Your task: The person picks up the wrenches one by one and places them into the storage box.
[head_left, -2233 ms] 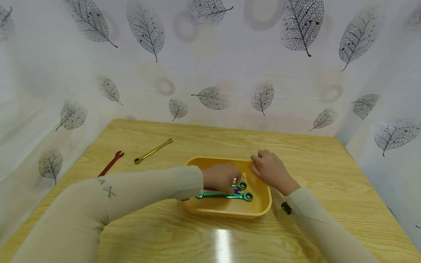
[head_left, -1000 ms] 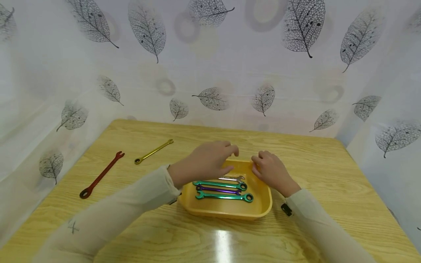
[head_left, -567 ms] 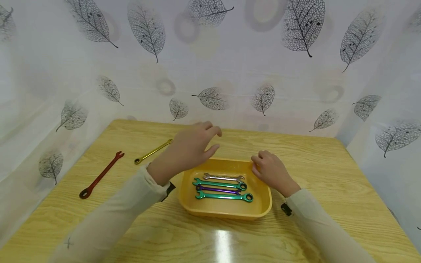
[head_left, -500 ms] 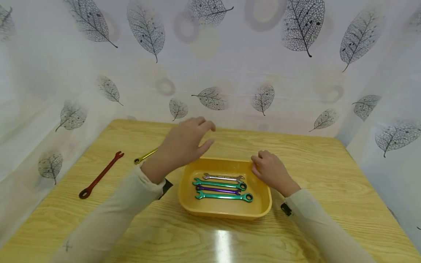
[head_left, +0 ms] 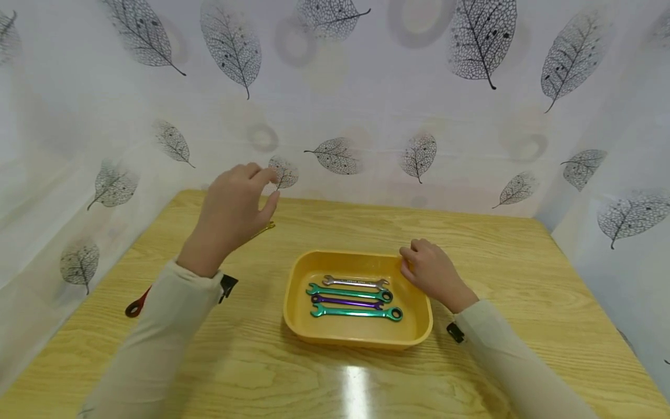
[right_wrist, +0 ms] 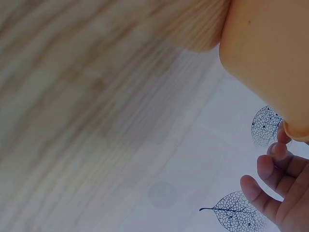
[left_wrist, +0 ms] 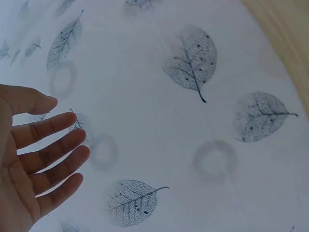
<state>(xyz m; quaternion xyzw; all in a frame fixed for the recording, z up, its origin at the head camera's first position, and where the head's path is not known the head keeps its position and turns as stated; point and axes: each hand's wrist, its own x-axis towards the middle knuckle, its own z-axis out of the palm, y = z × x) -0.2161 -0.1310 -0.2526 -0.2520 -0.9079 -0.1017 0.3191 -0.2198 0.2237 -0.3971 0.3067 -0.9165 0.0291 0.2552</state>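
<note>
Tray [head_left: 345, 332] of yellow colour stands on the wooden table [head_left: 502, 262], and inside it four wrenches lie side by side, along its longer direction. Nearest to the far wall of the tray is the silver wrench [head_left: 356, 283]; after it, toward me, come the first green wrench [head_left: 349, 293], then the purple wrench [head_left: 348, 302], and closest to me the second green wrench [head_left: 357, 313]. Both green ones have the ring end toward the right side of the tray, while the purple one has its ring toward the left side.

With my right hand [head_left: 431, 272] I hold the rim of the tray at its far right corner; the fingers are bent, and one fingertip touches under the rim. My left hand [head_left: 230, 203] is raised in the air, to the left of the tray and farther than it. This hand is open, the thumb apart from the slightly bent fingers, and I have nothing in it.

Left of the tray lie two other wrenches: the yellow wrench [head_left: 264, 228], mostly hidden by my left hand, and farther out the red wrench [head_left: 138, 304], of which only the ring end shows beside my left sleeve [head_left: 162, 337]. Behind the tray, past the table, hangs white cloth [head_left: 377, 105] with printed dark leaves.
</note>
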